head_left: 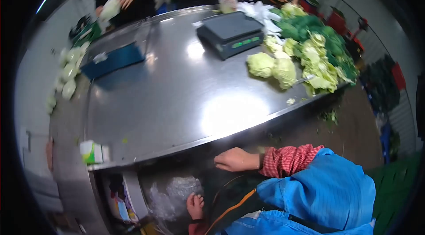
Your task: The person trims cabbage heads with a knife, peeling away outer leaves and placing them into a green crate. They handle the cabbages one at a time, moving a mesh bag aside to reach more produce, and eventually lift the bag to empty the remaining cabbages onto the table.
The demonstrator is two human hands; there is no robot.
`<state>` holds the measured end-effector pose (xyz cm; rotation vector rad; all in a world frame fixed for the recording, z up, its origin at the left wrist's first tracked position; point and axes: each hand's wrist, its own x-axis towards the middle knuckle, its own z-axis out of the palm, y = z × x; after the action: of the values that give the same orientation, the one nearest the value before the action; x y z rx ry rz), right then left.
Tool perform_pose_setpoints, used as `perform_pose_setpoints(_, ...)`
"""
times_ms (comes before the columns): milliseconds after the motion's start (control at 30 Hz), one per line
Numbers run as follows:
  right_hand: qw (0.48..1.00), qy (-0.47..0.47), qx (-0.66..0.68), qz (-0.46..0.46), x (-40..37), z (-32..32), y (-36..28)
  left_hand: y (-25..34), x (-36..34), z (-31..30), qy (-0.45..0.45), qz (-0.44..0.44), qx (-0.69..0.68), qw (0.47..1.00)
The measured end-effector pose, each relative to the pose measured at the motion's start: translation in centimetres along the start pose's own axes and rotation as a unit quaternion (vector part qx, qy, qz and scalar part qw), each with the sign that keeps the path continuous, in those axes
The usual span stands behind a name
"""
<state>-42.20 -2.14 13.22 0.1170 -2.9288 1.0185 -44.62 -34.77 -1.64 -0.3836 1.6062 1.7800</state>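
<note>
we are holding right hand (pixel 239 159) closed; left hand (pixel 195 206), we cannot tell. beside its fingers, hard pulling may be tearing clear plastic (pixel 172 196).

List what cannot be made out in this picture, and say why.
All in the head view:
- Scale reading: blurred and too small.
- Right hand palm: hidden by its own back and curled fingers.
- Left hand: palm turned partly away, so its hold is unclear.
- Leftmost worker: head cut off by the top edge.
- Carton print: too small.
</note>
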Motion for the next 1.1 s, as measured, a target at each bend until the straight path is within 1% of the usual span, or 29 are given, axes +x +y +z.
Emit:
perform_pose_setpoints(33, 0.999, 0.035, -0.012, 0.001, -1.0, -1.6, 1.0, 0.6, -0.1, 1.4, -0.010, -0.011, 0.015, 1.000)
perform_pose_setpoints(67, 0.997, 0.067, -0.025, 0.000, -2.0, -3.3, 2.2, 0.8, 0.1, 2.6, -0.015, -0.004, 0.031, 0.999)
perform_pose_setpoints(100, 0.991, 0.116, -0.053, 0.031, -3.3, -4.9, 4.0, 1.0, 0.4, 3.6, -0.019, 0.003, 0.045, 0.999)
perform_pose_setpoints(133, 0.980, 0.154, -0.098, 0.078, -4.7, -8.0, 4.9, 1.9, 0.5, 5.2, -0.022, 0.010, 0.061, 0.998)
perform_pose_setpoints(167, 0.966, 0.215, -0.074, 0.122, -6.4, -10.5, 7.2, 2.8, 0.5, 7.3, -0.005, 0.013, 0.090, 0.996)
perform_pose_setpoints(200, 0.948, 0.253, -0.085, 0.173, -8.3, -13.1, 9.8, 3.8, 0.8, 9.5, -0.005, 0.041, 0.102, 0.994)
perform_pose_setpoints(233, 0.922, 0.301, -0.056, 0.238, -10.4, -15.6, 12.8, 4.6, 1.3, 11.7, -0.004, 0.069, 0.113, 0.991)
perform_pose_setpoints(267, 0.903, 0.319, -0.106, 0.267, -12.7, -18.2, 17.0, 5.1, 1.4, 14.7, 0.000, 0.097, 0.121, 0.988)
perform_pose_setpoints(300, 0.884, 0.336, -0.171, 0.276, -14.5, -21.3, 20.5, 5.9, 1.3, 18.5, -0.018, 0.127, 0.121, 0.984)
perform_pose_setpoints(333, 0.872, 0.331, -0.232, 0.277, -16.3, -24.0, 24.4, 7.1, 1.5, 23.2, -0.035, 0.158, 0.120, 0.979)
perform_pose_setpoints(367, 0.863, 0.283, -0.292, 0.300, -18.1, -26.3, 28.4, 8.1, 1.7, 28.1, -0.048, 0.189, 0.117, 0.974)
perform_pose_setpoints(400, 0.857, 0.230, -0.342, 0.310, -19.8, -28.1, 32.3, 8.9, 1.9, 33.2, -0.063, 0.176, 0.139, 0.972)
perform_pose_setpoints(467, 0.839, 0.115, -0.420, 0.327, -22.2, -30.7, 37.1, 8.7, 3.6, 42.2, -0.140, 0.160, 0.119, 0.970)
perform_pose_setpoints(500, 0.852, 0.098, -0.418, 0.301, -23.2, -31.5, 38.8, 8.5, 4.5, 46.8, -0.171, 0.148, 0.118, 0.967)
perform_pose_setpoints(567, 0.876, 0.061, -0.407, 0.253, -25.2, -32.9, 40.6, 8.0, 6.3, 54.4, -0.202, 0.157, 0.149, 0.955)
perform_pose_setpoints(633, 0.891, 0.065, -0.381, 0.237, -26.6, -34.0, 41.0, 7.9, 7.9, 60.0, -0.194, 0.132, 0.144, 0.961)
perform_pose_setpoints(667, 0.896, 0.070, -0.370, 0.234, -27.3, -34.3, 41.2, 7.8, 8.4, 62.0, -0.196, 0.115, 0.142, 0.963)
perform_pose_setpoints(733, 0.894, 0.113, -0.371, 0.223, -28.3, -34.1, 42.4, 7.7, 8.8, 65.5, -0.203, 0.079, 0.135, 0.967)
perform_pose_setpoints(767, 0.892, 0.134, -0.371, 0.220, -28.8, -33.7, 42.7, 7.2, 8.9, 66.8, -0.184, 0.106, 0.139, 0.967)
perform_pose_setpoints(833, 0.886, 0.124, -0.386, 0.224, -28.5, -34.1, 43.4, 6.0, 9.3, 68.5, -0.141, 0.163, 0.140, 0.966)
perform_pose_setpoints(867, 0.884, 0.117, -0.392, 0.225, -28.3, -34.0, 43.7, 5.2, 10.0, 68.7, -0.128, 0.163, 0.119, 0.971)
perform_pose_setpoints(900, 0.904, 0.099, -0.351, 0.223, -28.4, -34.6, 43.3, 4.4, 10.8, 68.7, -0.115, 0.162, 0.099, 0.975)
perform_pose_setpoints(967, 0.912, 0.138, -0.272, 0.273, -29.0, -36.2, 40.4, 4.4, 10.6, 68.8, -0.113, 0.163, 0.076, 0.977)
perform_pose_setpoints(1000, 0.913, 0.154, -0.236, 0.295, -29.4, -36.7, 39.6, 5.3, 10.2, 68.5, -0.184, 0.090, 0.019, 0.979)
perform_pose_setpoints(1033, 0.922, 0.172, -0.171, 0.302, -30.1, -36.3, 39.4, 6.6, 9.8, 67.8, -0.247, 0.015, -0.042, 0.968)
perform_pose_setpoints(1067, 0.915, 0.180, -0.080, 0.353, -30.4, -35.9, 39.0, 7.7, 9.0, 67.3, -0.306, -0.056, -0.103, 0.945)
perform_pose_setpoints(1100, 0.897, 0.189, 0.012, 0.398, -30.2, -35.5, 38.5, 9.4, 6.6, 67.4, -0.300, -0.121, -0.112, 0.939)
